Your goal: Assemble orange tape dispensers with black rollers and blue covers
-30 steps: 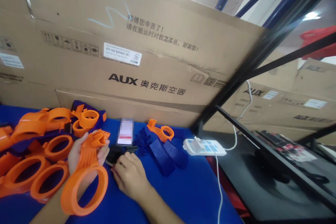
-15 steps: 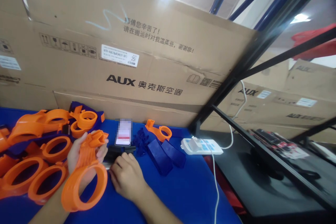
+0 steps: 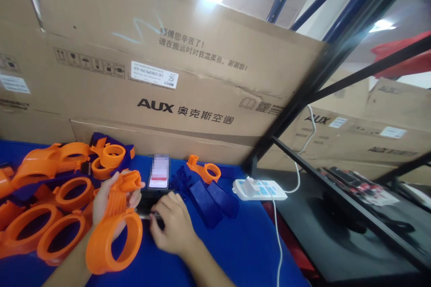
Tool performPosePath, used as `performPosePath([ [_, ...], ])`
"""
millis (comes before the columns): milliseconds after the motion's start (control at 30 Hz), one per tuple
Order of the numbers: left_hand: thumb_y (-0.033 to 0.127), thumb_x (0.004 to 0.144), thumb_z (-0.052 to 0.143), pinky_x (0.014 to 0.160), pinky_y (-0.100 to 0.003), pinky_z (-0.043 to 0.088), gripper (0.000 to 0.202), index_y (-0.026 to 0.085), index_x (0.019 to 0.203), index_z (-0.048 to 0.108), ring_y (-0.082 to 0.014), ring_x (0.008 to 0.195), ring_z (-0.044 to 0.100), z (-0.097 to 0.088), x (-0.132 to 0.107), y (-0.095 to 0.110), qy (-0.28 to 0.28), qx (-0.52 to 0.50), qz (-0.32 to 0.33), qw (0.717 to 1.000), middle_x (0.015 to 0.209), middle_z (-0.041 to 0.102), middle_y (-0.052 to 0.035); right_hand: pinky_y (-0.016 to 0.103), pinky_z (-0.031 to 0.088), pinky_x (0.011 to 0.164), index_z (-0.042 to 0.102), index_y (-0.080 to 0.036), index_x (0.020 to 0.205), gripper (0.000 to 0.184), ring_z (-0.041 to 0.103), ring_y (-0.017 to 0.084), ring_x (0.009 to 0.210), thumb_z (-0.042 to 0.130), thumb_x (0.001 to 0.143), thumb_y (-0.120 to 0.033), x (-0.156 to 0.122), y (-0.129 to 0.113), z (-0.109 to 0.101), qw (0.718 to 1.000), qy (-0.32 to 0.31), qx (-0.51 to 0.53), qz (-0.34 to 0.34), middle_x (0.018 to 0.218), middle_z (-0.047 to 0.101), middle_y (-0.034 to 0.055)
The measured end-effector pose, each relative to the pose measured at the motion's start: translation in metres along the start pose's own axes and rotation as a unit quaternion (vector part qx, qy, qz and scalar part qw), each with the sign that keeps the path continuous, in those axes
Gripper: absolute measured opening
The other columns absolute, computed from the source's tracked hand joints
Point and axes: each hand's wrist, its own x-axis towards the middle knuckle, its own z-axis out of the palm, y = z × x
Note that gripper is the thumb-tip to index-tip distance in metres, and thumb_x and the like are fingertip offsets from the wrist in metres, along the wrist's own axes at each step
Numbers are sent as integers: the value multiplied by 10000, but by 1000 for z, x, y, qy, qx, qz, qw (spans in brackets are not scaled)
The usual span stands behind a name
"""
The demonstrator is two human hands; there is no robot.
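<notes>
My left hand [image 3: 105, 199] is wrapped around an orange plastic tape dispenser [image 3: 112, 251], its big ring hanging toward me and its narrow head up. My right hand [image 3: 173, 222] rests on the blue tabletop just right of it, palm down, fingers curled. Its thumb and fingertips are closed at a dark, shiny flat object [image 3: 145, 206] with a pale edge, mostly covered by the hand. What they pinch there I cannot make out. Behind that hand lies a phone [image 3: 158, 182] with a lit, partly blurred screen.
More orange dispensers [image 3: 43, 161] are heaped on the left with dark blue parts. One small orange dispenser [image 3: 205, 171] and blue plastic pieces [image 3: 205, 202] lie to the right. A white power strip [image 3: 261, 189], large cardboard boxes [image 3: 202, 85] and a black rack frame stand beyond.
My left hand and the orange tape dispenser have shifted slightly right. My right hand has also moved a little right, its thumb and fingers now showing a gap over the dark object.
</notes>
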Motion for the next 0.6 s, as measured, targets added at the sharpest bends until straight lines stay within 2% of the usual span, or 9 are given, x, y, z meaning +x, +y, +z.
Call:
performPosePath([
  [100, 486, 953, 529, 370, -229, 418, 349, 164, 943, 662, -155, 393, 543, 5, 5, -11, 22, 162, -34, 986, 545, 641, -35, 362, 416, 741, 647, -209, 898, 177, 560, 215, 798, 503, 989, -255, 1, 8, -16, 994, 68, 75, 39, 849, 654, 60],
  [200, 518, 927, 567, 370, -225, 418, 383, 154, 937, 684, -144, 368, 512, 8, 7, -28, 68, 259, -20, 963, 492, 615, -15, 339, 455, 731, 657, -211, 1000, 207, 590, 206, 787, 481, 1027, -316, 0, 14, -29, 982, 83, 161, 54, 836, 658, 53],
  [267, 520, 917, 594, 416, -222, 452, 377, 163, 991, 689, -142, 420, 544, 7, 6, -37, 109, 260, 15, 959, 550, 644, -10, 321, 473, 694, 652, -212, 1084, 275, 596, 196, 746, 473, 1031, -414, -2, 15, -33, 976, 60, 205, 38, 831, 657, 46],
  [333, 536, 911, 611, 473, -225, 489, 397, 175, 1057, 690, -149, 491, 583, 6, 4, -42, 147, 245, 49, 957, 620, 673, -8, 315, 488, 659, 630, -206, 1174, 441, 593, 192, 712, 435, 1011, -566, -3, 15, -34, 972, 37, 231, 9, 848, 656, 50],
  [433, 578, 922, 597, 555, -246, 537, 459, 198, 1169, 671, -168, 594, 631, 4, 2, -43, 170, 229, 85, 955, 736, 719, -18, 322, 511, 643, 566, -196, 1302, 707, 605, 206, 725, 405, 915, -766, -3, 12, -33, 972, 18, 231, -20, 923, 657, 73],
  [500, 591, 935, 579, 603, -265, 560, 475, 206, 1202, 660, -182, 645, 653, 3, 2, -42, 172, 225, 91, 955, 785, 737, -28, 325, 526, 653, 538, -206, 1334, 758, 620, 215, 752, 447, 866, -796, -2, 10, -33, 976, 4, 218, -22, 970, 659, 80],
  [600, 584, 928, 604, 653, -290, 580, 478, 201, 1209, 661, -206, 712, 690, 0, 4, -43, 171, 214, 96, 957, 849, 762, -49, 326, 539, 664, 525, -219, 1335, 697, 632, 216, 768, 521, 853, -722, -1, 8, -33, 980, -8, 196, -19, 1015, 662, 84],
])
